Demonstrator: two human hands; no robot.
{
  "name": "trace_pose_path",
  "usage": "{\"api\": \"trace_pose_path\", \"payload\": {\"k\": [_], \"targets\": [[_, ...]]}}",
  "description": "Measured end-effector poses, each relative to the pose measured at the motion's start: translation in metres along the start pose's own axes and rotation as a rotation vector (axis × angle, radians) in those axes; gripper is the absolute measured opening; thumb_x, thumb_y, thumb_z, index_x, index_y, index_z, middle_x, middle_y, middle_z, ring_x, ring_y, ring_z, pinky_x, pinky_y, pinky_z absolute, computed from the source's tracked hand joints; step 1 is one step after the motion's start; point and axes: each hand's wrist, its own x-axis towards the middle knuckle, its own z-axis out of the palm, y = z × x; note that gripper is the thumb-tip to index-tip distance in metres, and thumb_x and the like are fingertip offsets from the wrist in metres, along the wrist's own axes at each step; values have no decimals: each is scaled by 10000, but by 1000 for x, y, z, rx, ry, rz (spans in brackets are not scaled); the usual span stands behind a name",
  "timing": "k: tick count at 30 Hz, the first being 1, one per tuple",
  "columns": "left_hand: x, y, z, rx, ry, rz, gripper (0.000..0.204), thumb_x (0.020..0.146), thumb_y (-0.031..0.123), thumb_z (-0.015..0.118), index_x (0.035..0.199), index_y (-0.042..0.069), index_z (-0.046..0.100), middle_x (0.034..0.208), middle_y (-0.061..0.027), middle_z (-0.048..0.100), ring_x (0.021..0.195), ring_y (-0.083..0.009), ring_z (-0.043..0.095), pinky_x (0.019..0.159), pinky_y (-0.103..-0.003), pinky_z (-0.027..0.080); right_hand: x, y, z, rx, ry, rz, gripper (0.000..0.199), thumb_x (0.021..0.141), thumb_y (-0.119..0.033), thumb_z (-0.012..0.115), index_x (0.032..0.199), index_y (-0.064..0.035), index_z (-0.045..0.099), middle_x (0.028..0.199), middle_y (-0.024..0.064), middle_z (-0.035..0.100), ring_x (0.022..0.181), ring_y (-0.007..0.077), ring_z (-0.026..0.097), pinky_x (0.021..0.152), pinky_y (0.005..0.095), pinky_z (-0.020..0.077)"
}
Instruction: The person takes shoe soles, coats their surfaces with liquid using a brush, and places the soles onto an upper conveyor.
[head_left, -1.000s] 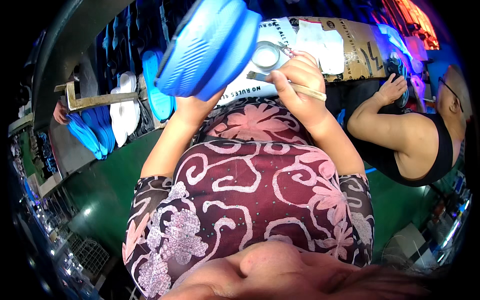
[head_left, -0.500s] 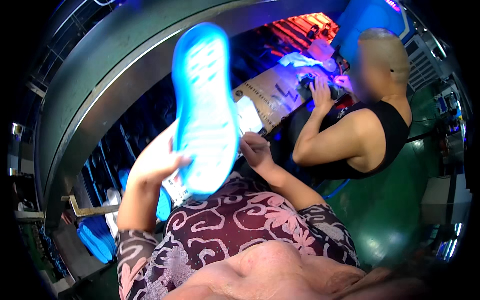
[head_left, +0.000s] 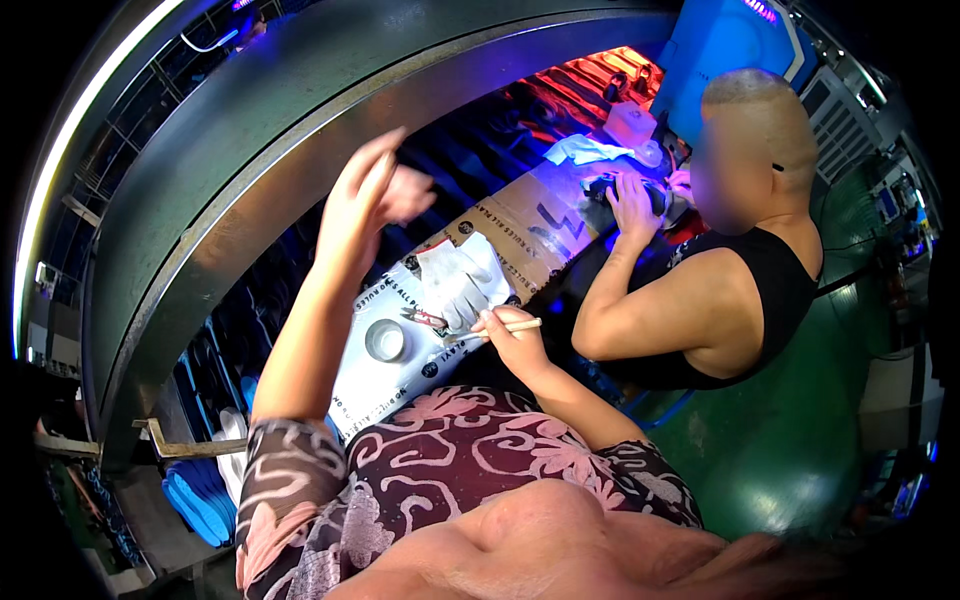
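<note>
My left hand (head_left: 382, 188) is raised over the dark conveyor and blurred by motion. Its fingers look apart, and nothing shows in them. In my right hand (head_left: 515, 338) is a thin brush (head_left: 526, 324) with a pale wooden handle, its tip pointing left, low over the covered board. Left of that tip stands a small round metal cup (head_left: 385, 341). Red-handled thread snips (head_left: 424, 318) lie between the cup and a grey-white work glove (head_left: 458, 288).
Printed cardboard (head_left: 535, 215) runs along the conveyor. To the right, a co-worker (head_left: 690, 290) in a black sleeveless top handles a dark item. A curved metal frame (head_left: 215, 235) arches over the left side. Stacked blue soles (head_left: 197, 500) sit at lower left, near a metal bracket (head_left: 180, 442).
The blue shoe sole that my left hand held up has left my hand and is out of sight. That hand has moved up and away; the cup, snips and glove are now uncovered.
</note>
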Motion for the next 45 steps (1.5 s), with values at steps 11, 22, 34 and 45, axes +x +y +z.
{"api": "trace_pose_path", "payload": {"k": [11, 22, 34, 45], "targets": [[-420, -56, -204, 1801, 836, -581, 506, 707, 124, 606, 1179, 6, 468, 1091, -237, 525, 995, -363, 520, 870, -407, 411, 1, -11, 32, 254, -151, 64, 291, 879, -225, 534, 713, -3, 623, 617, 33, 569, 569, 100, 517, 543, 232, 417], [-464, -57, -219, 1420, 917, -784, 294, 703, 212, 640, 869, -20, 570, 773, -190, 615, 720, -325, 599, 670, -402, 467, -7, -9, 39, 218, -288, 107, 246, 895, -166, 493, 778, 5, 626, 703, 53, 605, 658, 106, 546, 627, 235, 437], [-384, -38, -147, -295, 1017, -575, 181, 807, 213, 555, 891, 62, 501, 689, -13, 539, 449, -68, 441, 376, -187, 334, 8, -12, 41, 142, -278, 181, 310, 908, -209, 482, 759, 24, 621, 654, 49, 573, 620, 102, 510, 613, 227, 407], [-277, -47, -45, 414, 885, -245, 362, 806, 94, 584, 1119, -10, 435, 942, -107, 580, 730, -155, 586, 633, -273, 493, 15, -47, 55, 220, -371, -13, 356, 910, -237, 459, 725, 26, 610, 661, 59, 577, 655, 130, 519, 725, 274, 405]]}}
